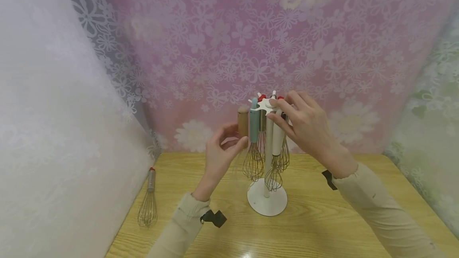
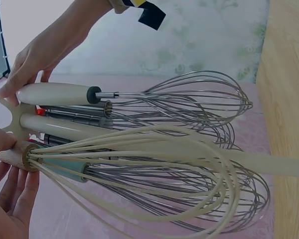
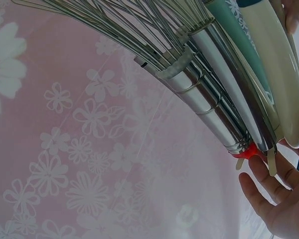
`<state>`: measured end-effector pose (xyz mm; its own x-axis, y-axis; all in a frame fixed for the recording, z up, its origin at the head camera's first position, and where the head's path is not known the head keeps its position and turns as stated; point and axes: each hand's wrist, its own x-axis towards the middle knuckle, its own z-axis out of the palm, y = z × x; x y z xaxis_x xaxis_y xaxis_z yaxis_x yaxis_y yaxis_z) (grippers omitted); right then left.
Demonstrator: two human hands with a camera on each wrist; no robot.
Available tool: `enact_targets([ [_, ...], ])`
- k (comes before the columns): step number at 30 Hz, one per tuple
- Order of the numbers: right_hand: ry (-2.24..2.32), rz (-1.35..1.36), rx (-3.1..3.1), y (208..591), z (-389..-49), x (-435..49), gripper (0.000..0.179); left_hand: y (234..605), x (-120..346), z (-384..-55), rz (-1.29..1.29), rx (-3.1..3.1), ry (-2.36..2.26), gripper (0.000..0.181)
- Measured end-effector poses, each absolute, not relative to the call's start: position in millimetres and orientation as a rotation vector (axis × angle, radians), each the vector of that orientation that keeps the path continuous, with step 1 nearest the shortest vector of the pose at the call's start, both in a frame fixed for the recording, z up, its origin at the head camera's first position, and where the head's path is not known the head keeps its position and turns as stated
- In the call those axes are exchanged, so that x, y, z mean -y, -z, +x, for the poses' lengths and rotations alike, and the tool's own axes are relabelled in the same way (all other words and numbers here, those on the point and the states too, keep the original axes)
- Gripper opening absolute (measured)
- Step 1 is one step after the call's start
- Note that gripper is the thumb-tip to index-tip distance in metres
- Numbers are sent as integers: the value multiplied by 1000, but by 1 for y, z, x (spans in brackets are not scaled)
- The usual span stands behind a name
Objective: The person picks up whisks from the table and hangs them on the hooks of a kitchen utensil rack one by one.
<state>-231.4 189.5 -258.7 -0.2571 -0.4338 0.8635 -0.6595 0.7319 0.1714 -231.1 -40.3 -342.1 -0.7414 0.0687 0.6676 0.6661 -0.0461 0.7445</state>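
Note:
In the head view, a white whisk stand point(image 1: 267, 206) rises from a round base, with several whisks hanging from its notched top. My left hand point(image 1: 223, 148) grips the wooden handle point(image 1: 242, 122) of a whisk at the stand's left side. Cream-coloured loops point(image 2: 204, 144) of that whisk spread out in the left wrist view. Up at the stand's top, my right hand point(image 1: 305, 120) holds the notched plate point(image 1: 263, 106) with thumb and fingers. Beside it hang a teal-handled whisk point(image 1: 254, 126) and a white-handled whisk point(image 1: 277, 138). Steel handles point(image 3: 209, 107) show behind in the right wrist view.
On the wooden table point(image 1: 201, 210), a whisk with a metal handle and red end point(image 1: 148, 198) lies at the left edge. A pink flowered curtain point(image 1: 222, 51) hangs behind the stand. A white sheet point(image 1: 64, 130) borders the left side.

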Motion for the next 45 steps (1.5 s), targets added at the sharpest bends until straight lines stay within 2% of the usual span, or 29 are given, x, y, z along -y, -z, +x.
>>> enact_targets([
  [45, -274, 844, 1904, 257, -231, -191, 55, 333, 10, -235, -806, 1777, 1683, 37],
])
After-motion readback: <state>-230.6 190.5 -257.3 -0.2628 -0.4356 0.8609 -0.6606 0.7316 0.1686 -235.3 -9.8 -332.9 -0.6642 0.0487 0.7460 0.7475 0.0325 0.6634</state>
